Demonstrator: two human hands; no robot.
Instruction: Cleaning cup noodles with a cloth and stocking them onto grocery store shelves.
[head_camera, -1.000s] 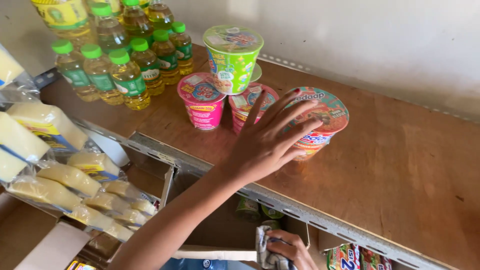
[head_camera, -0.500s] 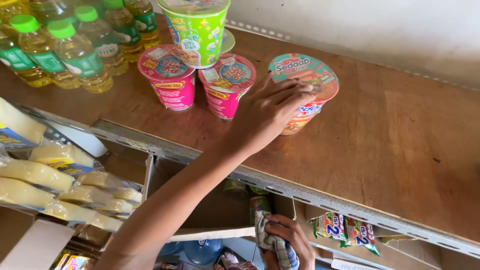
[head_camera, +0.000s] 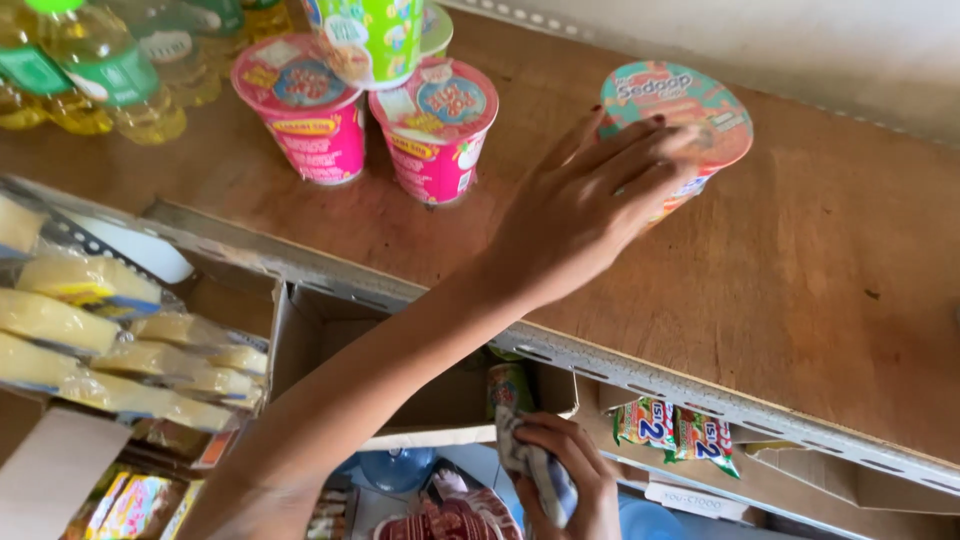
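Two hands: the left hand (head_camera: 580, 215) reaches up over the shelf edge; the right hand (head_camera: 575, 475) is low, under the shelf.
Left grip: fingers lie over the lid and near side of the noodle cup (head_camera: 700, 100), closed on it; the thumb is hidden behind the cup.
Right grip: clamped around a bunched cloth (head_camera: 530, 465).
Cup's place: on the wooden shelf (head_camera: 800, 280), apart from the other cups and to their right, near the back wall.
Cup's axis: long axis runs base to lid; it looks tipped, lid facing up and toward the camera, base hidden by the hand.
Step in hand: by my judgement, taking hold of the cup, with the hold just made.
Next move calls for: a firm wrap round the side, as the cup looks light and easy to tip.
Nearby: two pink cups (head_camera: 300, 110), a green cup (head_camera: 370, 35) stacked on them, bottles of oil (head_camera: 100, 70) at the left, snack packets (head_camera: 670, 430) below.
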